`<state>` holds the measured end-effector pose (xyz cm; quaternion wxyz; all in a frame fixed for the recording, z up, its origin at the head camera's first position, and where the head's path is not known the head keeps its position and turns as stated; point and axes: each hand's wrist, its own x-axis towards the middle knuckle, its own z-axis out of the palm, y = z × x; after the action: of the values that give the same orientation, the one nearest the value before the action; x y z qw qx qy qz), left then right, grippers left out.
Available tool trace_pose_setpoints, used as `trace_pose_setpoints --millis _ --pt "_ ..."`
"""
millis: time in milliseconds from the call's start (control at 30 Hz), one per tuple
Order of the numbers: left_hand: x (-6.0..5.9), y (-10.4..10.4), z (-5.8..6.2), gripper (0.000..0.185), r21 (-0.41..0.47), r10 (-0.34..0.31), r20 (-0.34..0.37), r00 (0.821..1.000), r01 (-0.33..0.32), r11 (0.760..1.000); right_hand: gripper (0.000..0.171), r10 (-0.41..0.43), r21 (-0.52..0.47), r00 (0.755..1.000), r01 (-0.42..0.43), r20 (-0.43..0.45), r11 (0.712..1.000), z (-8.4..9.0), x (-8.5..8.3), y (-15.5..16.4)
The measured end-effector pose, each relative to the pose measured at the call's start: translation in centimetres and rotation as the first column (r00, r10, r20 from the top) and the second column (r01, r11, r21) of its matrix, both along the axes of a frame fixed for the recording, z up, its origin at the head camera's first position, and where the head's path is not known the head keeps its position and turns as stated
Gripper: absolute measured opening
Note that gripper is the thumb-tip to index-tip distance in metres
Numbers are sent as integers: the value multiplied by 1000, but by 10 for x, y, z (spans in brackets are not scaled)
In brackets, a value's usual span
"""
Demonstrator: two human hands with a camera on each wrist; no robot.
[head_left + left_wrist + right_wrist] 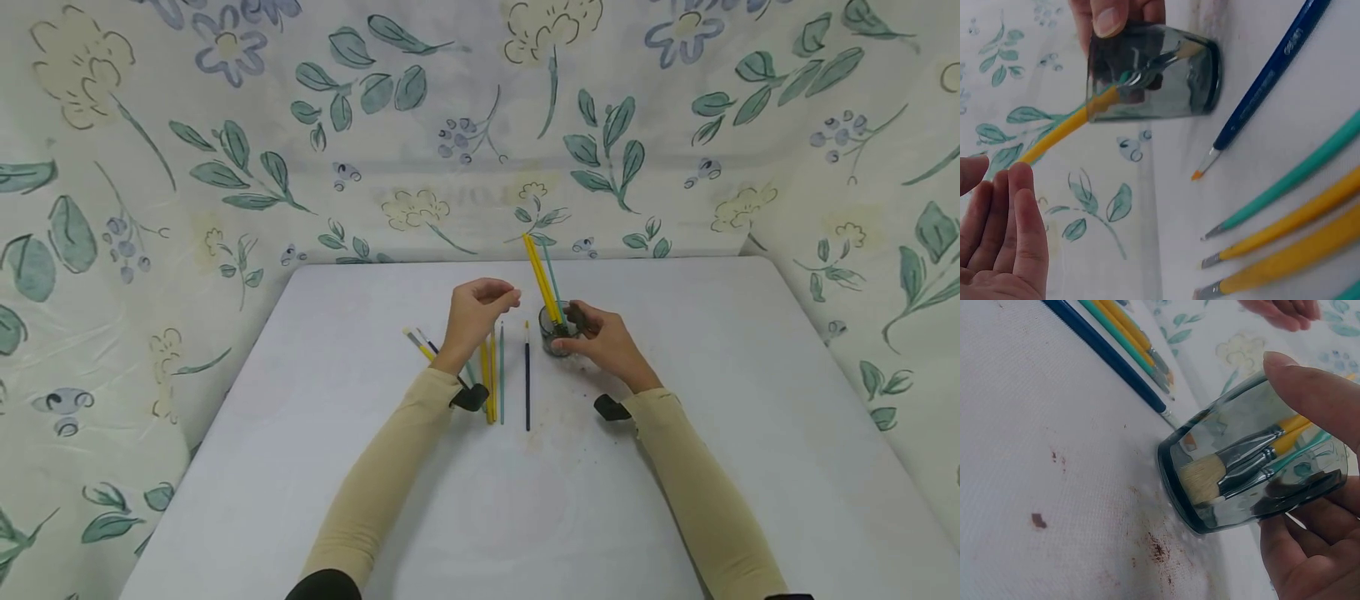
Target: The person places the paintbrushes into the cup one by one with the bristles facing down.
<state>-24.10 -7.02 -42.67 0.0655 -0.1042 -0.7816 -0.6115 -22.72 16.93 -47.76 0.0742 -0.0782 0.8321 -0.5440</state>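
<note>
My right hand (611,342) holds a smoky glass tumbler (1241,509) around its side, thumb on one side and fingers on the other. Inside the tumbler stand two yellow-handled paintbrushes (540,275) and a slim teal one (554,279), bristles (1200,478) down and handles leaning out of the rim. My left hand (477,319) hovers left of these handles, holding nothing; its fingers (1022,215) extend near a yellow handle in the left wrist view. Below lies a dark blue paintbrush (527,383), with a teal paintbrush (502,375) beside it, both tips pointing away from me.
Several more brushes, among them yellow ones (1297,250), lie on the white table (450,517) under and left of my left wrist. Reddish-brown specks (1159,550) mark the surface by the tumbler. A floral-patterned sheet (480,192) hangs behind the table.
</note>
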Motion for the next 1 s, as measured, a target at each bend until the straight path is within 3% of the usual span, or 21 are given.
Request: trace_pose_setpoints --millis 300,567,1000 --pt "5 -37 6 18 -54 -11 -40 999 9 999 96 7 6 1000 -7 0 1000 -1 0 1" --pt "14 -75 9 22 -149 9 1 1000 -9 989 97 7 13 1000 -7 3 1000 -1 0 2" --pt "27 -110 -4 22 -318 -14 61 998 32 947 99 22 -11 1000 -21 10 1000 1 0 3"
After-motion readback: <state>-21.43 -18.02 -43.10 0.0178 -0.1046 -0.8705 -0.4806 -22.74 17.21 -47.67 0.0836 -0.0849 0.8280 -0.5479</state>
